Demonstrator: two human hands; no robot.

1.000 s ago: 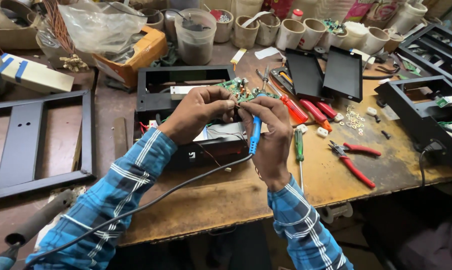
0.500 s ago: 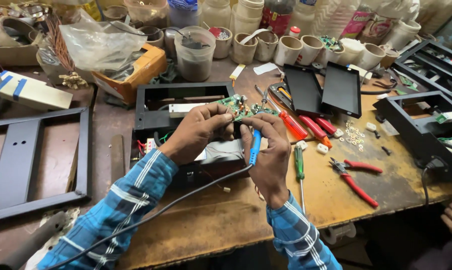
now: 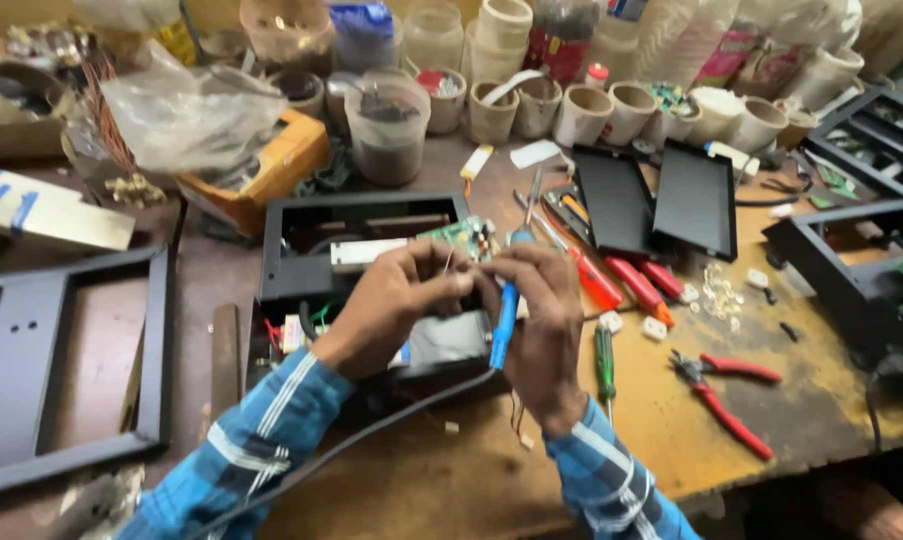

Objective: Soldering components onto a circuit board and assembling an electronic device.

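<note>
Soldering iron (image 3: 504, 322) gripped in right hand (image 3: 540, 318), green circuit board (image 3: 464, 238) pinched by left hand (image 3: 397, 300) over black case (image 3: 362, 215). Best keeping tip steady, pliers (image 3: 727, 392) parked at 3 o'clock.

A worn wooden workbench (image 3: 672, 440) carries red pliers (image 3: 729, 392), a green screwdriver (image 3: 605, 360) and two black panels (image 3: 657, 203).

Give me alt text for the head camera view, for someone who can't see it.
Two hands work at a green circuit board over an open black metal case on a cluttered wooden workbench: the right hand holds a blue-handled soldering iron, the left hand steadies the board. Red pliers and screwdrivers lie to the right.
</note>
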